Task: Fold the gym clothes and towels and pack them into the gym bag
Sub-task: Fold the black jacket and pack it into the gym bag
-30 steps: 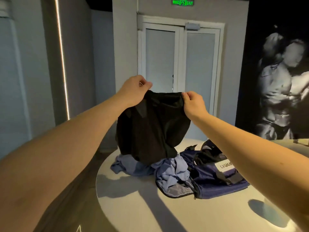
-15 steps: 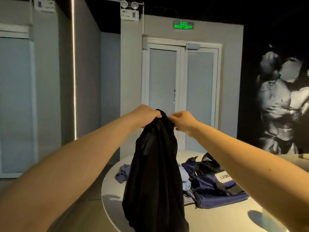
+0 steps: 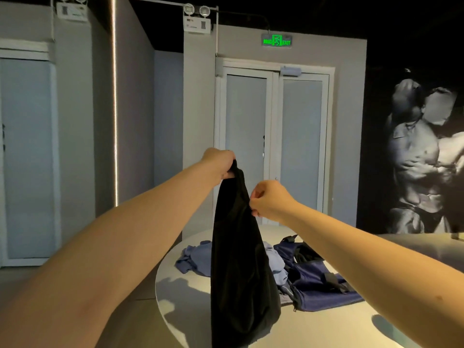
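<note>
Up high, the left hand grips the top of the black garment, fingers curled round a bunched corner. The right hand, lower and just beside it, pinches the garment's right edge between thumb and fingertips. The cloth hangs in a long narrow drape, its lower end dropping out of view in front of the counter.

To fold it well, the right hand probably needs to run along that edge to a true corner or seam, then draw away from the left so the piece opens flat instead of hanging twisted. Laying it on the bare near part of the counter would give room to fold. A heap of blue clothes lies behind the drape, touching the open navy gym bag to its right.
</note>
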Action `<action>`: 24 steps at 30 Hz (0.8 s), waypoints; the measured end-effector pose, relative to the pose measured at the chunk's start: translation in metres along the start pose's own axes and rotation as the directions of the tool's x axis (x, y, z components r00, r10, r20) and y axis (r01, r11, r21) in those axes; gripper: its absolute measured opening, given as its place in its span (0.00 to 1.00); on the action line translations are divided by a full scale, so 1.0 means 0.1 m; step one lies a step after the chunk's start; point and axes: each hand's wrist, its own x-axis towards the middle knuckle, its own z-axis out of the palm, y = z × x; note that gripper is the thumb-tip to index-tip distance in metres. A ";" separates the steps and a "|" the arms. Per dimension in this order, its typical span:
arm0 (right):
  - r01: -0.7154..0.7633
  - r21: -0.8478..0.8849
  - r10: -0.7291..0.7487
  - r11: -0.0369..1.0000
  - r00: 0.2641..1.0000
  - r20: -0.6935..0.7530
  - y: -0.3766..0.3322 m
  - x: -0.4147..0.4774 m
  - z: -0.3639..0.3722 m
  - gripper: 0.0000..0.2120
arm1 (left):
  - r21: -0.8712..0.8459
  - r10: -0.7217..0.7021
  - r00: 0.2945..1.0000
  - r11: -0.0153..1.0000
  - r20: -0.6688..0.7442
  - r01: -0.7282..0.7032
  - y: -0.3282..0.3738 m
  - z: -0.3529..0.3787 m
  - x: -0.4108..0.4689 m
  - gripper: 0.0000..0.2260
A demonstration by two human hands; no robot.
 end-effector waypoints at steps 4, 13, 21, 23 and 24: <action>-0.070 0.150 0.029 0.986 0.965 0.260 0.04 -0.11 0.26 0.25 | -0.059 -0.004 0.999 0.998 -0.055 0.001 0.06 -0.03 0.06 0.04; -0.130 0.148 0.145 0.980 0.984 -0.100 0.43 0.23 0.08 0.08 | 0.475 0.309 0.936 0.858 -0.169 -0.197 0.34 -0.44 0.17 0.11; 0.115 0.062 -0.087 0.991 0.937 -0.339 0.14 0.45 -0.51 0.15 | 0.885 0.411 0.910 0.439 -0.043 -0.157 0.26 -1.00 0.27 0.14; 0.150 -0.099 -0.176 0.984 0.922 -0.345 0.13 0.40 -0.59 0.18 | 0.800 0.359 0.933 0.570 -0.039 -0.186 0.30 -1.10 0.26 0.19; 0.169 -0.139 -0.205 0.976 0.930 -0.304 0.14 0.39 -0.63 0.18 | 0.762 0.337 0.941 0.616 -0.027 -0.199 0.33 -1.14 0.25 0.21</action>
